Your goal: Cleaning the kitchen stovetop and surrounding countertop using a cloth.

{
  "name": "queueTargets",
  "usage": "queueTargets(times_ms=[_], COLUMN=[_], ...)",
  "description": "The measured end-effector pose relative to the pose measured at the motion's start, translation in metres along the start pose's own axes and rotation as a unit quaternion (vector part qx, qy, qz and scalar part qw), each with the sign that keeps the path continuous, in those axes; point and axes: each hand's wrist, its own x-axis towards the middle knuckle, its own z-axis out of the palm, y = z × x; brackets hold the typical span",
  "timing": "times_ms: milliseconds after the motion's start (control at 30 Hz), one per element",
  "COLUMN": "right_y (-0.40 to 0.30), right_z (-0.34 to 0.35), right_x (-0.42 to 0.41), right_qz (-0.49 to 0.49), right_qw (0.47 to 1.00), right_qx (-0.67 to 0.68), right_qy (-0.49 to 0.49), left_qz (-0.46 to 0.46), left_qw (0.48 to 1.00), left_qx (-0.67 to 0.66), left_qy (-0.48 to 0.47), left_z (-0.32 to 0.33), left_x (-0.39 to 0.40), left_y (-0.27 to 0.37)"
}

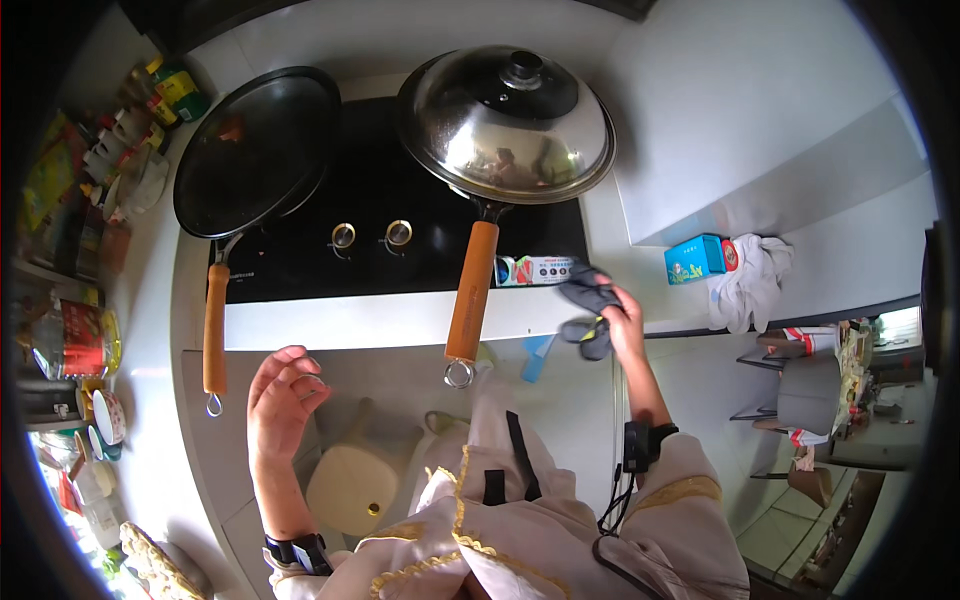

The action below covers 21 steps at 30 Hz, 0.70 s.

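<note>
My right hand [624, 315] grips a dark grey cloth item [589, 300], perhaps a pair of gloves, with a small yellow-green mark. It hangs in folds at the front edge of the white counter [337, 321]. My left hand [285, 397] is raised before the counter, its fingers loosely bent and nothing seen in them. Left of it is the wooden handle of a black frying pan [259, 150], which sits on the black glass cooktop [360, 195]. Between my hands a wok's wooden handle [474, 292] juts out past the counter; a shiny domed lid [510, 142] covers the wok.
A blue box [694, 259] and white gloves [750, 281] lie on the right ledge. A printed packet [534, 271] rests on the cooktop's front right. Bottles [180, 90], an oil jug [79, 337] and bowls [109, 417] line the left counter. A cream stool [356, 480] stands below.
</note>
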Motion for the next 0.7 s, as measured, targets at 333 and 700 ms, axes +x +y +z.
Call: queueTargets(times_ms=[333, 700], right_y=[0.035, 0.033], right_z=[0.179, 0.456], right_x=[-0.078, -0.098], right_qz=[-0.166, -0.155], right_qw=[0.865, 0.918], right_qx=[-0.470, -0.209], right_qy=[-0.053, -0.299], left_qz=[0.020, 0.074], left_qw=[1.000, 0.994], left_qx=[0.003, 0.067], left_qy=[0.006, 0.039], left_z=[-0.026, -0.027], left_x=[-0.037, -0.102], left_y=[0.009, 0.022])
